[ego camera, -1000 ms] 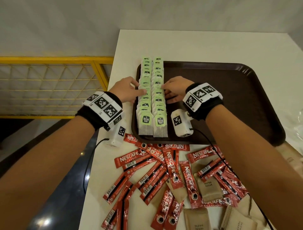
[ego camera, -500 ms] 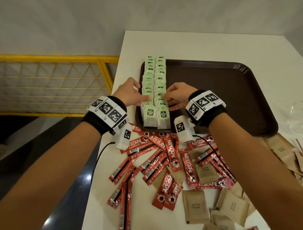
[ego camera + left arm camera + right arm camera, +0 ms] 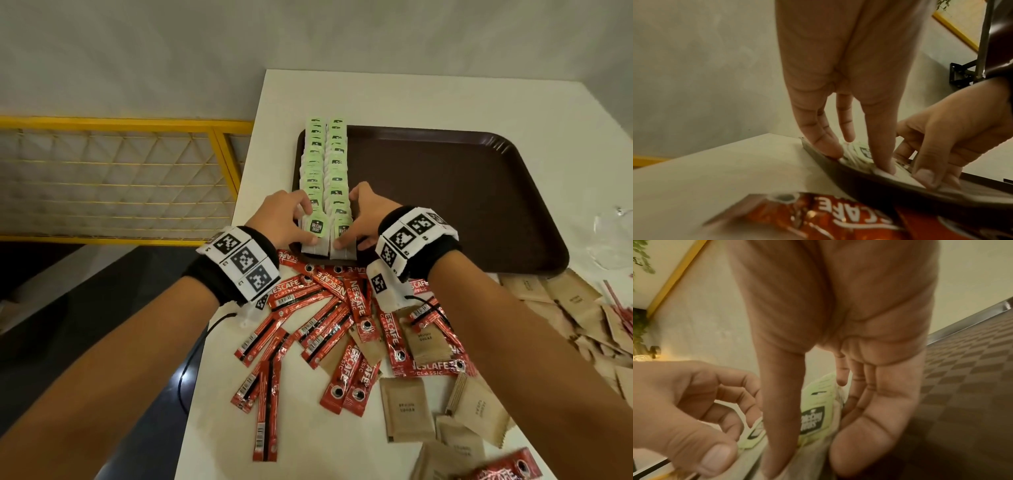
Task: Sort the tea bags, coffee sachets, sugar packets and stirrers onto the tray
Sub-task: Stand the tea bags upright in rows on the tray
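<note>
Fingers (image 3: 882, 146) of the left hand (image 3: 281, 219) lay straight against the left side of the tea bags (image 3: 325, 178), while the right hand (image 3: 368, 214) pressed flat fingers (image 3: 875, 410) on their right side. Those two rows stood along the left edge of the brown tray (image 3: 462, 192). Coffee sachets (image 3: 329, 329) and sugar packets (image 3: 407, 411) lay scattered on the near tabletop (image 3: 219, 428).

Glossy red foil coffee sachets (image 3: 322, 329), matt brown paper sugar packets (image 3: 406, 413), smooth dark plastic tray (image 3: 462, 192)
</note>
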`<state>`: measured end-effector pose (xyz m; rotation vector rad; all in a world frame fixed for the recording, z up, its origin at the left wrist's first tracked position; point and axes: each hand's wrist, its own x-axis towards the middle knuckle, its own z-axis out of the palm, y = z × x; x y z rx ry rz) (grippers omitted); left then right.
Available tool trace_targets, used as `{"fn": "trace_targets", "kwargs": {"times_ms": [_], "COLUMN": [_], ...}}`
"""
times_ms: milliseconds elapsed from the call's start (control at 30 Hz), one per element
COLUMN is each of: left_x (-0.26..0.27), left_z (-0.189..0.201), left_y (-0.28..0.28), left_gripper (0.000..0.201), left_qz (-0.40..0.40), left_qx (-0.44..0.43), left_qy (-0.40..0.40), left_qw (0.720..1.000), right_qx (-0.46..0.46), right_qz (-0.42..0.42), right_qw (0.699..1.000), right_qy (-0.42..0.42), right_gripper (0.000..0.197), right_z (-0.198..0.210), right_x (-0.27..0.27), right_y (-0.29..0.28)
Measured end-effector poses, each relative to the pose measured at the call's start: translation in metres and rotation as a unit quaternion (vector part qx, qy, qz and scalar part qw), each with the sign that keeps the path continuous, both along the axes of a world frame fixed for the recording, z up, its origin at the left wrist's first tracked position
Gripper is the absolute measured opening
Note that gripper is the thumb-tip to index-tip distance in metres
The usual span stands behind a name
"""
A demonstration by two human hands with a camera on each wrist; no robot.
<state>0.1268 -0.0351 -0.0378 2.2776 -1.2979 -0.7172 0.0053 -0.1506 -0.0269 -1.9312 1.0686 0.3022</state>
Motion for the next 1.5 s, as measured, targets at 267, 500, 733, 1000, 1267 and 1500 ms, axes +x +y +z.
{"fn": "trace_targets", "kwargs": {"times_ms": [267, 500, 733, 1000, 1267, 1500], "left_x": [-0.005, -0.012, -0.008, -0.010, -0.009, -0.007], "left_z": [0.001, -0.002, -0.005, 0.000, -0.005, -0.006], "left_y": [-0.003, -0.001, 0.003, 0.007, 0.002, 0.005], "left_gripper": [0.060, 0.056, 0.047, 0.060, 0.042, 0.040], "left_qz": [-0.015, -0.013, -0.003, -0.020, -0.034, -0.022], "left_qx": [0.005, 0.020, -0.009, -0.012, 0.022, 0.013], "left_qy": [-0.007, -0.025, -0.028, -0.024, -0.040, -0.020], "left_qw": [1.000, 0.999, 1.000, 0.999, 0.998, 0.999], "right_qx": [-0.017, -0.003, -0.019, -0.025, -0.032, -0.004], "right_qz": [-0.028, -0.033, -0.023, 0.002, -0.021, -0.017], "right_qw": [0.999, 0.998, 0.999, 0.999, 0.999, 1.000], "right_qy": [-0.035, -0.046, -0.030, 0.020, 0.008, 0.016], "right_gripper": [0.080, 0.067, 0.070, 0.079, 0.077, 0.089], "right_z": [-0.003, -0.002, -0.001, 0.000, -0.003, 0.000], "right_x": [-0.001, -0.005, -0.010, -0.004, -0.001, -0.006], "right_y": [-0.001, -0.005, -0.005, 0.002, 0.005, 0.006]}}
